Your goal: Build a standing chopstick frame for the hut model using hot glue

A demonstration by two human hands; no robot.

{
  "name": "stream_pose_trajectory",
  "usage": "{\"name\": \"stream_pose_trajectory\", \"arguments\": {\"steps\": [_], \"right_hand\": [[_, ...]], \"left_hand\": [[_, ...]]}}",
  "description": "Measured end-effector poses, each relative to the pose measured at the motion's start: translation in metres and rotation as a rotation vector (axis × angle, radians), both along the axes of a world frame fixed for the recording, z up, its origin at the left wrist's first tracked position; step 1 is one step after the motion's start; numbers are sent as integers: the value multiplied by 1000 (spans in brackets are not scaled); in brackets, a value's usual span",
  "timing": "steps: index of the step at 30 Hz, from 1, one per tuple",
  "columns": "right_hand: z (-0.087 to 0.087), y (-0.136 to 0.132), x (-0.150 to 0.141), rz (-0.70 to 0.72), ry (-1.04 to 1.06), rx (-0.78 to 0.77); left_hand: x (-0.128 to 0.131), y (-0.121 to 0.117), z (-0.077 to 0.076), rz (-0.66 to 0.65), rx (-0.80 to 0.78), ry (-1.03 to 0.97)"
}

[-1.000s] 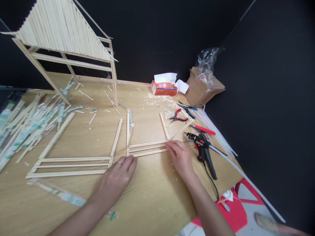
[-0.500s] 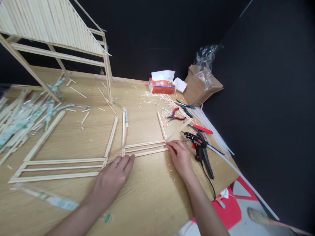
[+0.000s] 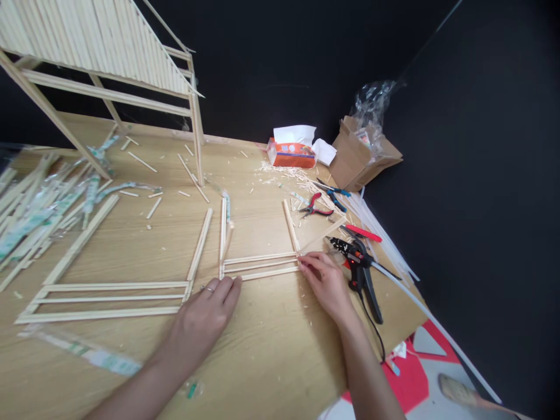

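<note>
My right hand pinches the right end of a flat frame of glued wooden sticks, its fingers closed around the joint of the rails. An angled stick rises from that joint towards a diagonal strut. My left hand rests open on the wooden table, its fingertips by the lower left corner of the small frame. They also lie close to the right end of a larger stick frame. A ring shows on one left finger.
A black hot glue gun stands right of my right hand, its cable trailing off the table edge. Red-handled pliers, blue-handled pliers, a tissue box, a cardboard box, loose sticks and a tall stick structure surround the work.
The view has swung slightly, shifting the table in the picture. My right fingers have drawn together around the end of the small frame. My left hand has barely moved.
</note>
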State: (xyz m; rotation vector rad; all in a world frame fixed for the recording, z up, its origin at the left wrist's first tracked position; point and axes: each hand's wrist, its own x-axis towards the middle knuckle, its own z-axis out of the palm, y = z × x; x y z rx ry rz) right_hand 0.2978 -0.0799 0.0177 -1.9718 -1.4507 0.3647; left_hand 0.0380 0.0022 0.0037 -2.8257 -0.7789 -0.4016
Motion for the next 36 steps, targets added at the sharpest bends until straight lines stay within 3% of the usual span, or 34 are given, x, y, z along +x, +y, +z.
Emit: {"name": "stream_pose_trajectory", "arguments": {"steps": [5,18,36], "right_hand": [[-1,-1,8,37,60,-40],[-8,-1,6,-24,58,-22],[-8,-3,-2,-51,73,1]], "left_hand": [[-2,-2,-3,6,-24,-7],[-1,-3,1,36,-78,52],[-2,-4,0,15,-21,39]]}}
